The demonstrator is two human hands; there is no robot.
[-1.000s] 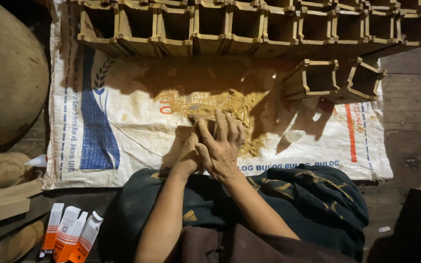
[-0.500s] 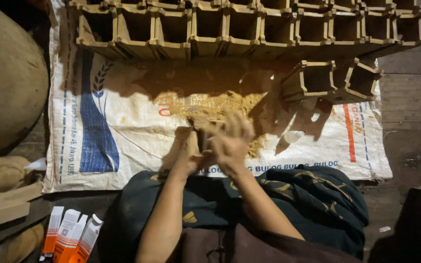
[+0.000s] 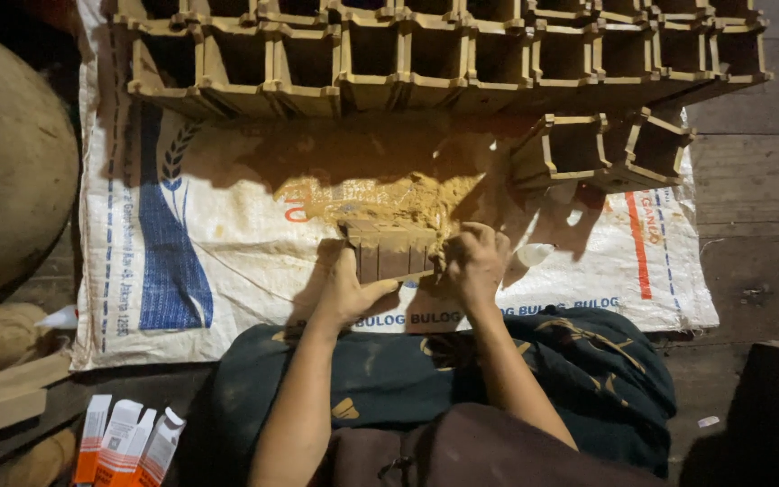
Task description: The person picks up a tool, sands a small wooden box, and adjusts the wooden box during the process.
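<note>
Both hands clasp a small brown wooden block (image 3: 392, 255) on a white woven sack (image 3: 227, 243). The left hand (image 3: 346, 290) grips its left side, the right hand (image 3: 472, 261) its right. Yellowish sawdust (image 3: 389, 200) lies just beyond.

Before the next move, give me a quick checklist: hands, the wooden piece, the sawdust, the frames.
1. Left hand on the wooden piece: ok, it grips the left end.
2. Right hand on the piece: ok, it closes on the right end.
3. Piece square on the sack: cannot tell, the hands hide its base.
4. Sawdust in reach: ok, the pile lies just behind the piece.
5. Loose frames out of the way: ok, the two lie to the right, apart from the hands.
6. Frame row undisturbed: ok, it stands lined up along the sack's far edge.
</note>
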